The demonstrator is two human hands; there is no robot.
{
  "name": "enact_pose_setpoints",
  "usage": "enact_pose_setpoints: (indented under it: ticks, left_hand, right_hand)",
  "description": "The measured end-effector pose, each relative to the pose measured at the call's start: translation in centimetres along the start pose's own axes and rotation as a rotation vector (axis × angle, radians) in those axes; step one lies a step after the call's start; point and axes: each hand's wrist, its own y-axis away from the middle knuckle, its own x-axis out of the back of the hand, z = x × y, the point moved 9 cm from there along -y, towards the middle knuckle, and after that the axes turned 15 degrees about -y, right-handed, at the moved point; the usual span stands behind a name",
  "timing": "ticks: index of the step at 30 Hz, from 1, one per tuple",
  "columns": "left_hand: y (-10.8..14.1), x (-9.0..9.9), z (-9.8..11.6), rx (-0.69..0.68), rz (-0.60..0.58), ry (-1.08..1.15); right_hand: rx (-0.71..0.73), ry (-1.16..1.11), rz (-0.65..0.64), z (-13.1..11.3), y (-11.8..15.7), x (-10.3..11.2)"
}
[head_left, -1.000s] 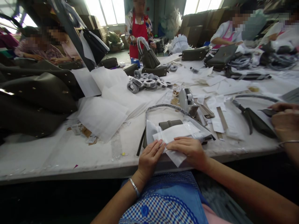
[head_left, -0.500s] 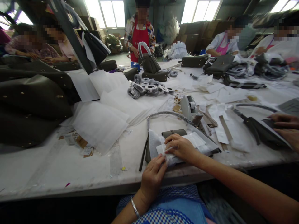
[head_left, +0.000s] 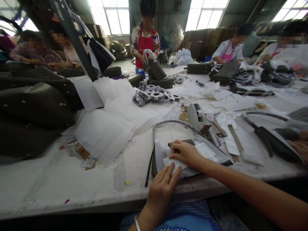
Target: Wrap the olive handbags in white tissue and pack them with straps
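Paper [head_left: 167, 162], white and thin, lies beneath both grips, over a dark handbag [head_left: 154, 168] on the surface [head_left: 96, 189]. The left grip [head_left: 162, 186] rests with fingers extended and parted, fingertips on the sheet, clasping nothing visible. The right grip [head_left: 187, 155] curls over the paper just beyond and to the right of the left one; whether it pinches anything I cannot tell. To do this neatly, I judge, the left fingers should press flat and steady while the right smooths outward with light, even pressure, sparing the wrapped handle [head_left: 176, 122] that arches beyond the grips. Farther past them stands a tape dispenser [head_left: 196, 114].
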Motion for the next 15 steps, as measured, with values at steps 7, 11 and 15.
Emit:
enact_pose_setpoints:
  ticks: [7, 11, 15]
  left_hand:
    - [-0.3, -0.2, 0.5, 0.03, -0.071, -0.091]
    - [-0.2, -0.2, 0.4, 0.05, -0.041, -0.091]
    - [0.0, -0.5, 0.2, 0.028, 0.015, -0.103]
  right_hand:
    - [0.059, -0.011, 0.168, 0.6, -0.6, 1.4]
    - [0.177, -0.055, 0.329, 0.8, 0.7, 7.6]
    - [-0.065, -0.206, 0.635, 6.3, 1.7, 17.5]
